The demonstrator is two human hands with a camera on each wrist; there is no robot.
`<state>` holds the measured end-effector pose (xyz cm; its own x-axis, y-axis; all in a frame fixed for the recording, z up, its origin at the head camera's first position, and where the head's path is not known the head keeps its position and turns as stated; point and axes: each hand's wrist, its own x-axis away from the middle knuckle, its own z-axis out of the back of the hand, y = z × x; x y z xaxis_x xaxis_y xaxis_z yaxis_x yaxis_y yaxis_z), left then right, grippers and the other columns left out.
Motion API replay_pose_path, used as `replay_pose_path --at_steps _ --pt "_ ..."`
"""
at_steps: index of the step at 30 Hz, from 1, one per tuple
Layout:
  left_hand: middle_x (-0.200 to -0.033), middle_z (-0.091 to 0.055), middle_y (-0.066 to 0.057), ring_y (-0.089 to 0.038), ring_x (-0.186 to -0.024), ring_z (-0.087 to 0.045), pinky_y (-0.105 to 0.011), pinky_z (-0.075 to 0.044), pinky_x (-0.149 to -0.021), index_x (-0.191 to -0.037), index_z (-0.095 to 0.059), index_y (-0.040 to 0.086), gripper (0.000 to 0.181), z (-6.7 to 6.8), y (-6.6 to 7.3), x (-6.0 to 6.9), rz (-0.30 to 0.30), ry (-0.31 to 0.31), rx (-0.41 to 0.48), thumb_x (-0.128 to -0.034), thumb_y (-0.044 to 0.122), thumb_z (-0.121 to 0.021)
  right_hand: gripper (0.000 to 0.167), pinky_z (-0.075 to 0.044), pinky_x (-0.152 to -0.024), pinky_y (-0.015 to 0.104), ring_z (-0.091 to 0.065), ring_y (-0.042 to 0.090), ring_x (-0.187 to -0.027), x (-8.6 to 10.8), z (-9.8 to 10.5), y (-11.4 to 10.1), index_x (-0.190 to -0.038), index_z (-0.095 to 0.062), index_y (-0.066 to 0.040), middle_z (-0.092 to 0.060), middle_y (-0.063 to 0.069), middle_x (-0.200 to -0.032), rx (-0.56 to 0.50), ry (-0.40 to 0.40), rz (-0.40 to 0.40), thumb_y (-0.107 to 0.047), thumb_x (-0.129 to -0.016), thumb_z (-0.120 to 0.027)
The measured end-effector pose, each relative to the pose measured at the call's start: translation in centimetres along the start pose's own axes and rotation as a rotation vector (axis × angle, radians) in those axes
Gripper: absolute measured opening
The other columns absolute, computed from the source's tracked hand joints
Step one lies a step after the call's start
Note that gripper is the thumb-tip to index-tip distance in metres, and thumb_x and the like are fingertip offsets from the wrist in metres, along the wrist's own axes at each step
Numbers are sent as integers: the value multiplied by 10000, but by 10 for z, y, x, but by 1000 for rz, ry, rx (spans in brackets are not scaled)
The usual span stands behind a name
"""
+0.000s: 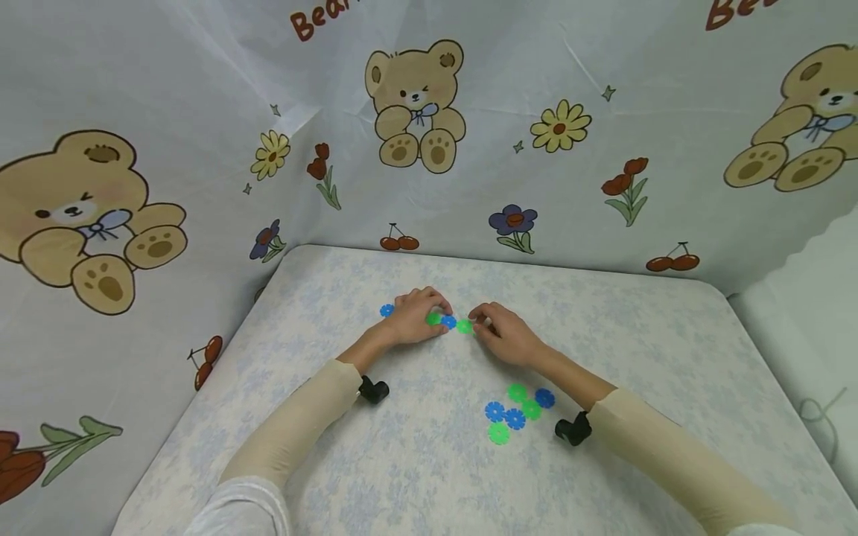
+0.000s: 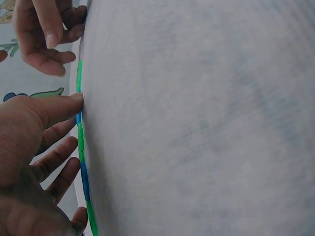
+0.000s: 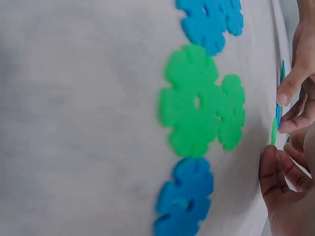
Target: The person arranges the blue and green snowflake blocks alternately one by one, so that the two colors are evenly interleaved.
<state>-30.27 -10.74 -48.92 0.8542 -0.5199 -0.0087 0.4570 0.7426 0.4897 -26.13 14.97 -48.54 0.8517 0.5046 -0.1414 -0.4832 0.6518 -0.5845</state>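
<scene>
A row of flat, flower-shaped plastic discs in blue and green lies on the table's far half. My left hand (image 1: 414, 318) covers part of it, its thumb and index finger holding a blue disc (image 1: 448, 321) by opposite edges. Left of that blue disc, a green disc (image 1: 433, 318) shows under the hand, and another blue disc (image 1: 387, 310) sticks out beyond it. At the row's right end is a green disc (image 1: 465, 326). My right hand (image 1: 507, 335) is beside that end, fingers loosely bent; no disc is visible between them.
Several loose discs lie nearer me, left of the right forearm, including a green disc (image 1: 498, 433) and a blue disc (image 1: 544, 398). A pale patterned cloth covers the table (image 1: 402, 461). Behind it hangs a bear-print curtain (image 1: 482, 171).
</scene>
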Motion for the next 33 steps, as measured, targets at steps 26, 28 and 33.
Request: replay_pose_path --at_steps 26,28,33 --pt "-1435 -610 -6 -299 -1350 -525 -644 -321 -1138 -1286 -705 263 297 -12 20 -8 -83 22 -4 -1011 368 -743 167 -444 -1040 462 -520 57 -1097 109 5 -24 -1173 -702 -291 -648 -161 -1166 145 -220 153 -367 -1030 -743" --pt "-1422 -615 11 -282 -1333 -537 -632 -343 -1134 -1276 -706 284 287 -14 21 -10 -79 31 -23 -1009 384 -741 156 -436 -1029 447 -505 60 -1089 108 5 -26 -1161 -691 -282 -643 -158 -1161 124 -236 133 -360 -1035 -739" --pt "-1414 -626 9 -279 -1307 -557 -646 -367 -1131 -1253 -720 297 281 -17 21 -12 -77 37 -48 -995 398 -760 168 -435 -1020 425 -489 68 -1077 107 5 -25 -1153 -670 -261 -639 -148 -1149 91 -247 105 -352 -1032 -744"
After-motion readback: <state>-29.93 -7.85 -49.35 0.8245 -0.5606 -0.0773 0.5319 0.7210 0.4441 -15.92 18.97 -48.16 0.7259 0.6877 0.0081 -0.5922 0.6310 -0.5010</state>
